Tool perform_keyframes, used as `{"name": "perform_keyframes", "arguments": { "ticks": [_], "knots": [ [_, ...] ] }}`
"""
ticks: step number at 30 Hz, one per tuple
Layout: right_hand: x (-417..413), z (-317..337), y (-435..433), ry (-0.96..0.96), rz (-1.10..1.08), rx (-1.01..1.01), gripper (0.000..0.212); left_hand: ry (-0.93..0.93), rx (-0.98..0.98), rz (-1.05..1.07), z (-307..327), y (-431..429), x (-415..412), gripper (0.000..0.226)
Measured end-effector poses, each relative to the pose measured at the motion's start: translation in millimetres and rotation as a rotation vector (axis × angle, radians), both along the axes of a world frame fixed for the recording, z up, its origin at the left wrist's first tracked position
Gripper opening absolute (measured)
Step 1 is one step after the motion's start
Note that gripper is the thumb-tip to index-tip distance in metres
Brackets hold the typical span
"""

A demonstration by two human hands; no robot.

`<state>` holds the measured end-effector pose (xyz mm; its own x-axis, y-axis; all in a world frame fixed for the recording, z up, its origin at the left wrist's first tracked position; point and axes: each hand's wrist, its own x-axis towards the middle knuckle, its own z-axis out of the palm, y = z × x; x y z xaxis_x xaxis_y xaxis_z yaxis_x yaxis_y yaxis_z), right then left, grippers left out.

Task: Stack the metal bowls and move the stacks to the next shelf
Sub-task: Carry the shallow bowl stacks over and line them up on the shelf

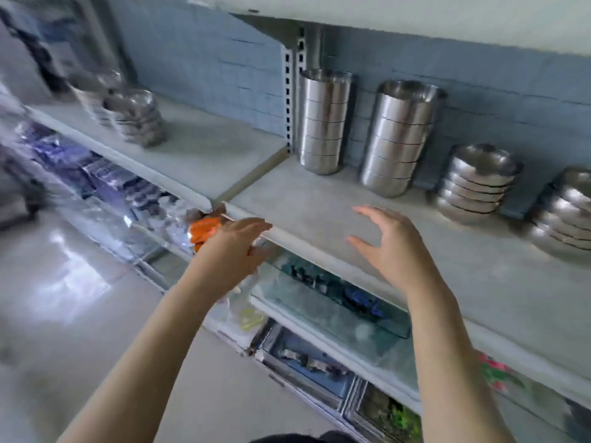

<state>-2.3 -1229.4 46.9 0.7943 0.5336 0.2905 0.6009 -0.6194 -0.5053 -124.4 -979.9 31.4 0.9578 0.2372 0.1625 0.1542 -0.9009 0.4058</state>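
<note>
- Both hands are up at the shelf and neither has hold of anything. The left hand [238,241] has its fingers straight and close together, pointing right along the front lip of the shelf board [319,203].
- The right hand [393,244] is spread wide with gently curved fingers and thumb out, palm down over bare board. Whether either hand actually touches the board, I can't tell.
- Well beyond the right fingertips, back at the wall [208,59], stands a tall narrow stack [323,123] of brushed steel bowls. It's straight-sided like a column, with its long axis upright and its mouth up.
- Just to the little-finger side of it is a wider tall stack [399,139] in the same dull-bright metal. Thin rim lines ring it, and it's upright and open at the top too.
- Further to that side is a short stack [476,183] of rounder, flared bowls with their hollows facing up. Past it sits an edge stack [566,209], cut off by the frame.
- Far behind the left knuckles, on the neighbouring left board [204,148], are the low left-section stacks [134,116]. They're blurred but plainly metal.
- The boards look matte, pale grey and faintly grainy. A slotted upright [292,91] splits the two sections, the wall is blue-grey with a brick pattern, and an upper shelf [415,14] hangs overhead.
- Below the left fingers there's an orange pack [204,231]. The lower shelves [335,314] hold clear-wrapped goods, and the glossy pale floor [64,282] throws back glare.
</note>
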Motion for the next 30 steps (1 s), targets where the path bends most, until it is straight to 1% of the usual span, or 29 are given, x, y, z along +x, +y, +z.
{"name": "perform_keyframes", "arguments": {
  "ticks": [6, 13, 19, 24, 27, 30],
  "knots": [
    [-32, 9, 150, -0.052, 0.192, 0.021, 0.054, -0.077, 0.01, 0.192, 22, 119, -78, 0.046],
    [-22, 16, 288, -0.035, 0.27, 0.072, 0.056, -0.103, 0.0, 0.316, 24, 236, -99, 0.052],
    [22, 11, 417, -0.009, 0.275, 0.106, 0.057, -0.06, -0.016, 0.345, 21, 365, -65, 0.052],
    [64, 33, 517, -0.001, 0.235, 0.16, 0.054, -0.079, -0.054, 0.352, 22, 479, -23, 0.054],
    [81, 46, 560, -0.049, 0.22, 0.179, 0.051, -0.095, -0.057, 0.377, 16, 530, 3, 0.061],
    [90, 55, 588, -0.037, 0.198, 0.193, 0.052, -0.074, -0.149, 0.373, 9, 572, 34, 0.077]
  ]
}}
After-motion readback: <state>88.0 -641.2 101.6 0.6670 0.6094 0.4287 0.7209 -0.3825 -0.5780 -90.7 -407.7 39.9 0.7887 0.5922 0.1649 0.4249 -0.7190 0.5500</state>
